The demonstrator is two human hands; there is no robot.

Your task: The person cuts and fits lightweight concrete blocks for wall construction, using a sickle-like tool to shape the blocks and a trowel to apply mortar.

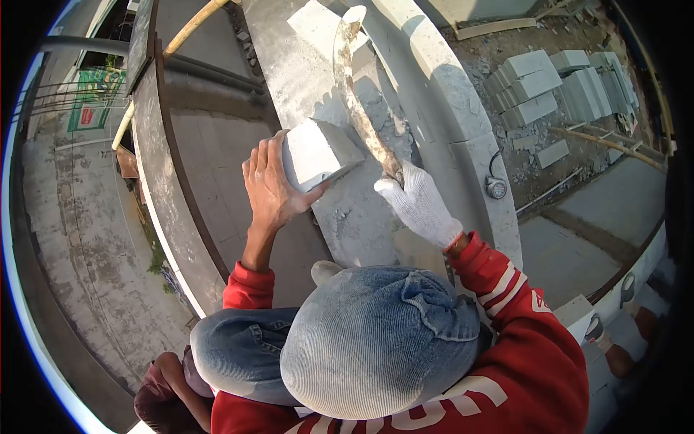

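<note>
My bare left hand (272, 177) is wrapped round the left side of a cut, pale lightweight concrete block (311, 155), with the thumb along its near edge. In a white knit glove, my right hand (421, 206) grips the near end of a long, curved, mottled tool (354, 101) that looks like a mortar-stained stick or blade. The tool stretches away from me, right of the block, over the dusty concrete ledge (354, 217). Another pale block (314, 25) lies at the far end, partly behind the tool's tip.
A low block wall (463, 101) runs along the right, with a round grey object (496, 188) on it. Stacked blocks (531, 83) and a ladder (614, 145) are beyond. To the left there is a drop to the paving (94, 239). Another person (170, 394) sits at lower left.
</note>
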